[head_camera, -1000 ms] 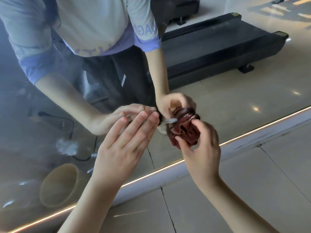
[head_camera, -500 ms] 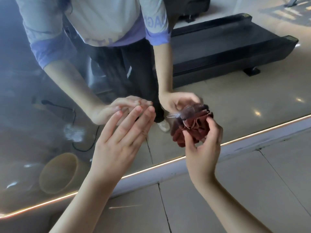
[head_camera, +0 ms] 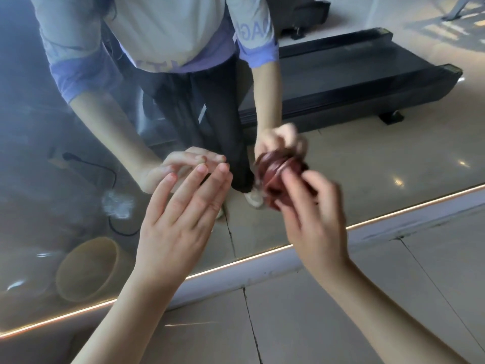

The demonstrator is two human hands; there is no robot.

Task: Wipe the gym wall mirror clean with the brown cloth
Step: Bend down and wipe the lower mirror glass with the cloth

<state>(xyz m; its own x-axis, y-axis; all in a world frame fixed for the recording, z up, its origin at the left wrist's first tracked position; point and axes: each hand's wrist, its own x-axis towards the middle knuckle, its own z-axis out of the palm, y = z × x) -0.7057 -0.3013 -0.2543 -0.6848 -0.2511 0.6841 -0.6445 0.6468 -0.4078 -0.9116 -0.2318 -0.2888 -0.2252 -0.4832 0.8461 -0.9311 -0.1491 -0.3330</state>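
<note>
The wall mirror (head_camera: 367, 158) fills the upper part of the head view and reaches down to a lit strip at its lower edge. My right hand (head_camera: 312, 219) grips the bunched brown cloth (head_camera: 275, 177) and presses it against the glass low down; hand and cloth are blurred. My left hand (head_camera: 181, 219) lies flat with straight fingers, its fingertips touching the glass to the left of the cloth. A hazy smear (head_camera: 116, 204) sits on the glass left of my left hand. The mirror shows a person's reflection with both arms.
A pale sill (head_camera: 393, 227) runs under the mirror, above beige floor tiles (head_camera: 341, 324). Reflected in the glass are a black treadmill (head_camera: 354, 82), a round tan bin (head_camera: 89, 269) and a black cable (head_camera: 105, 174).
My right hand has slid the cloth a little over the glass and is now motion-blurred. My left hand stays flat on the glass in much the same place.
</note>
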